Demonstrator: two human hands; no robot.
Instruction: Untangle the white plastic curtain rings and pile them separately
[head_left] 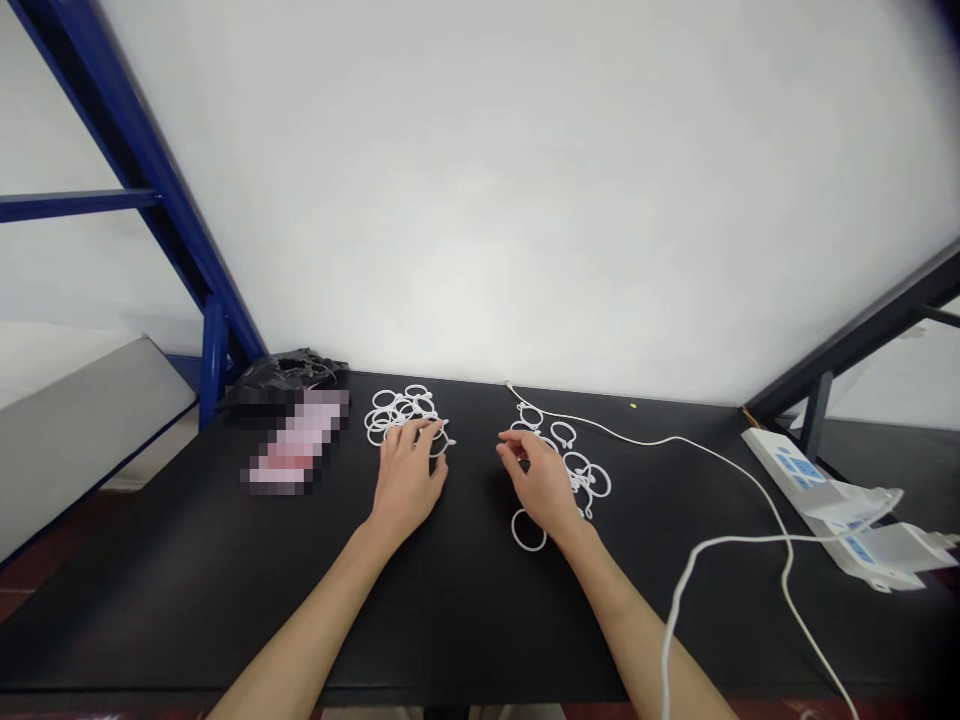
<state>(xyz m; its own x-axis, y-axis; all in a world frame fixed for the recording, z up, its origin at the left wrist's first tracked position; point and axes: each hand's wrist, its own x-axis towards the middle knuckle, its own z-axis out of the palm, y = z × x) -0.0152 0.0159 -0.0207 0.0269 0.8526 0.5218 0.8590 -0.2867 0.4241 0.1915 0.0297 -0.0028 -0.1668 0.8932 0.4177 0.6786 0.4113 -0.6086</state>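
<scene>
Several white plastic curtain rings with small eyelets lie in two groups on the black table. My left hand [409, 472] is at the near side of the left-hand pile of rings [384, 420]. Its thumb and forefinger curl around the edges of one ring [448, 443], whose eyelet points right; the other fingertips partly cover rings behind. Over the right-hand group of rings [598, 481] is my right hand [541, 478], fingers bent, with a small gap between thumb and forefinger and no ring visible there. The hand hides part of that group. One separate ring [529, 549] lies beside its wrist.
A black plastic bag [289, 368] and a pixelated pink item [304, 440] lie at the left. A white cable [675, 440] crosses the right side near a white power strip [806, 480]. A pale wall [480, 200] rises behind the table [465, 620]; blue metal bars [150, 170] stand left.
</scene>
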